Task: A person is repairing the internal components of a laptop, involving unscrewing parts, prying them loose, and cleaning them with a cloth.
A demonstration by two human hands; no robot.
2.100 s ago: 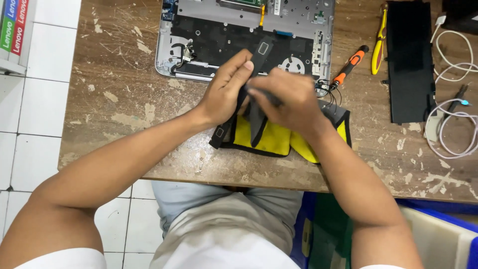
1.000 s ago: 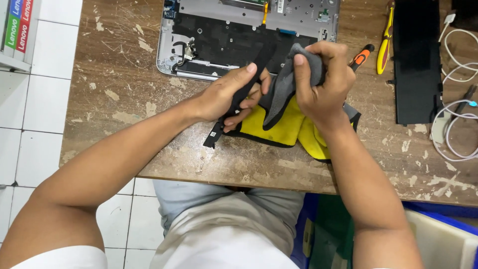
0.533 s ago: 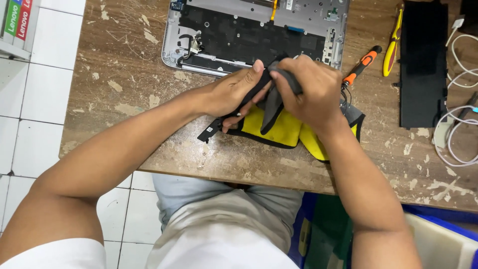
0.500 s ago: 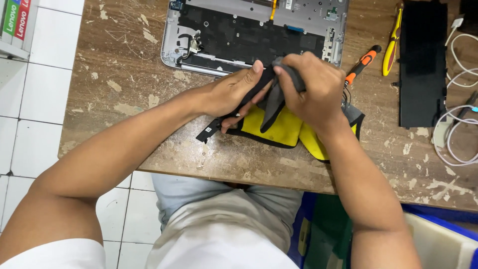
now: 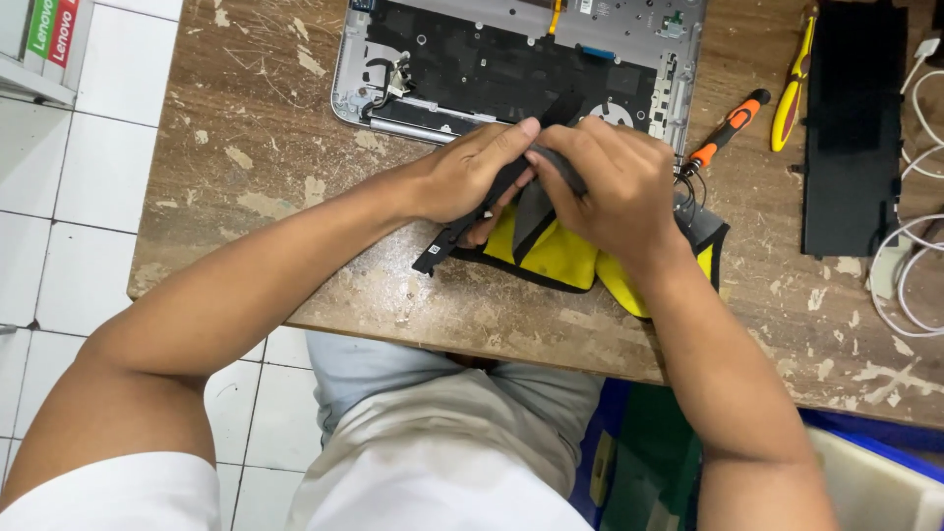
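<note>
My left hand (image 5: 470, 177) grips a long black bar-shaped part (image 5: 450, 239) that slants from the table edge up toward the opened laptop base (image 5: 511, 61). My right hand (image 5: 610, 187) presses a dark grey cloth (image 5: 536, 202) against that bar near its upper end. Both hands hover over a yellow and black cloth (image 5: 556, 258) that lies on the worn wooden table (image 5: 265, 147). The bar's middle is hidden under my fingers.
An orange-handled screwdriver (image 5: 726, 128) and a yellow-handled tool (image 5: 792, 84) lie right of the laptop base. A flat black panel (image 5: 851, 128) and white cables (image 5: 914, 256) sit at the far right. White tiled floor shows at the left, a blue bin below the table edge.
My right hand came down from its raised position with the grey cloth and now sits lower on the black bar, beside my left hand. The view has shifted slightly.
</note>
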